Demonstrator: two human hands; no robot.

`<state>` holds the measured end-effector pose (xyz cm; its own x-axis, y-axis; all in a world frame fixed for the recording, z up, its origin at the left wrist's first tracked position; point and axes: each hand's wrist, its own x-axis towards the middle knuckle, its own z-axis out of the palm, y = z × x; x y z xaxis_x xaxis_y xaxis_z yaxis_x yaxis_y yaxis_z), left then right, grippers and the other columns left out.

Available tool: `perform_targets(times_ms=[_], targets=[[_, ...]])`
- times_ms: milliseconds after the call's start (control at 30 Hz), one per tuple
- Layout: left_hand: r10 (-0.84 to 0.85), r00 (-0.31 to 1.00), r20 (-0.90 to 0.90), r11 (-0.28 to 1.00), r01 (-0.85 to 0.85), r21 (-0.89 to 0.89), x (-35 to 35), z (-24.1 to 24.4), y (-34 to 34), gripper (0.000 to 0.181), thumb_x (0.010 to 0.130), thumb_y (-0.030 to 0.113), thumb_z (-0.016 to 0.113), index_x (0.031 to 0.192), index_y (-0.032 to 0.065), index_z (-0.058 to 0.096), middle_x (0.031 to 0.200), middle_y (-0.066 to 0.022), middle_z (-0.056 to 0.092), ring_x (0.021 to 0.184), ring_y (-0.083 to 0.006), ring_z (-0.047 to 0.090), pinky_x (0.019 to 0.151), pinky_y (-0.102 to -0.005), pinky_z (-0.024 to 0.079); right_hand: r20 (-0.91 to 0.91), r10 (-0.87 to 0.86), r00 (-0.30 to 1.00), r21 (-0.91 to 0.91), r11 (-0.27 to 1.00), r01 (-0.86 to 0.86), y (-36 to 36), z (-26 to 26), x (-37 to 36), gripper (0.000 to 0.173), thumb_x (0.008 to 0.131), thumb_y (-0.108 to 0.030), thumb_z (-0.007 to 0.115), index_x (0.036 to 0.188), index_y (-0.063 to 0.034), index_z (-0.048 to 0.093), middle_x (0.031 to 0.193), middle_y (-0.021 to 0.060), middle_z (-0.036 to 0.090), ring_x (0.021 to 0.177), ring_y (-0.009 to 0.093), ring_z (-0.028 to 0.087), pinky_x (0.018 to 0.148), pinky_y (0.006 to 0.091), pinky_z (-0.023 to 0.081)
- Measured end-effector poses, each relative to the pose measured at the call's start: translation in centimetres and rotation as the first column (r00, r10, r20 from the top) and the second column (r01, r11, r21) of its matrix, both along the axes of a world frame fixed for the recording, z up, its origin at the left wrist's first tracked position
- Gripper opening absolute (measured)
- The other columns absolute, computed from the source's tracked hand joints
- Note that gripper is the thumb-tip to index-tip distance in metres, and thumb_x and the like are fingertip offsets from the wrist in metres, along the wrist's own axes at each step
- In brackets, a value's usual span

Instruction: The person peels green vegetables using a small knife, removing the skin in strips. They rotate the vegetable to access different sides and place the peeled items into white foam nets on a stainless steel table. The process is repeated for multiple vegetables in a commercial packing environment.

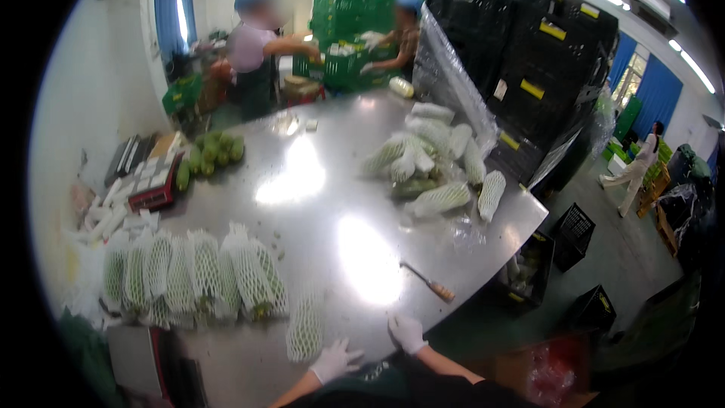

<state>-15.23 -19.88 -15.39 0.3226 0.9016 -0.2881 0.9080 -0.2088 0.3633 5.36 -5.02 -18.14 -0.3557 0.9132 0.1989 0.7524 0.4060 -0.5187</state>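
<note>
My left hand, in a white glove, lies at the near edge of the metal table with its fingers spread. Just beyond its fingers, a green gourd in a white foam net sleeve lies apart from the others. My right hand, also gloved, rests at the table edge with curled fingers, and its underside is hidden. Ahead of it lies a wooden-handled tool with a thin metal end. To the left, several net-sleeved gourds stand packed side by side.
A loose pile of sleeved gourds covers the far right. Bare green gourds lie far left. Black crates rise on the right, with another crate beside the table. Two co-workers handle green crates beyond; another person walks right.
</note>
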Motion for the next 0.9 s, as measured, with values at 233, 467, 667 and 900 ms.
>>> perform_targets(times_ms=[233, 467, 667, 900], targets=[[0.062, 0.982, -0.177, 0.977, -0.096, -0.190, 3.9, 2.3, 2.1, 0.054, 0.087, 0.053, 0.055, 0.137, 0.0363, 0.046, 0.131, -0.0327, 0.036, 0.118, -0.0507, 0.039, 0.093, -0.0519, 0.043, -0.038, 0.059, 0.998, 0.225, 0.973, -0.049, -0.6, 0.3, -0.1, 0.027, 0.084, -0.023, 0.057, 0.061, -0.0087, 0.053, 0.056, 0.0154, 0.054, 0.051, 0.036, 0.056, 0.049, 0.0467, 0.046], [0.045, 0.970, -0.238, 0.979, -0.090, -0.183, 4.4, 2.5, 2.5, 0.054, 0.085, 0.051, 0.058, 0.136, 0.0372, 0.046, 0.129, -0.0325, 0.037, 0.117, -0.0479, 0.040, 0.092, -0.0507, 0.042, 0.006, 0.054, 0.999, 0.247, 0.967, -0.054, -0.7, 0.7, -0.2, 0.031, 0.085, -0.024, 0.056, 0.059, -0.0080, 0.053, 0.057, 0.0159, 0.055, 0.052, 0.037, 0.057, 0.050, 0.0466, 0.046], [0.048, 0.981, -0.186, 0.959, -0.098, -0.267, 4.1, 2.8, 2.9, 0.054, 0.085, 0.053, 0.057, 0.136, 0.0351, 0.048, 0.126, -0.0291, 0.042, 0.115, -0.0442, 0.043, 0.092, -0.0477, 0.043, 0.035, 0.014, 0.999, 0.237, 0.971, -0.022, -0.6, 0.3, -0.4, 0.030, 0.086, -0.024, 0.055, 0.060, -0.0080, 0.053, 0.058, 0.0166, 0.055, 0.053, 0.037, 0.057, 0.051, 0.0473, 0.046], [0.096, 0.993, -0.072, 0.953, -0.112, -0.281, 3.5, 2.3, 3.1, 0.050, 0.087, 0.046, 0.056, 0.135, 0.0318, 0.050, 0.124, -0.0298, 0.045, 0.114, -0.0437, 0.044, 0.093, -0.0450, 0.043, 0.062, 0.021, 0.998, 0.131, 0.991, -0.029, -0.8, 0.9, -0.4, 0.028, 0.086, -0.024, 0.053, 0.064, -0.0066, 0.054, 0.061, 0.0185, 0.056, 0.059, 0.041, 0.057, 0.057, 0.0492, 0.047]])
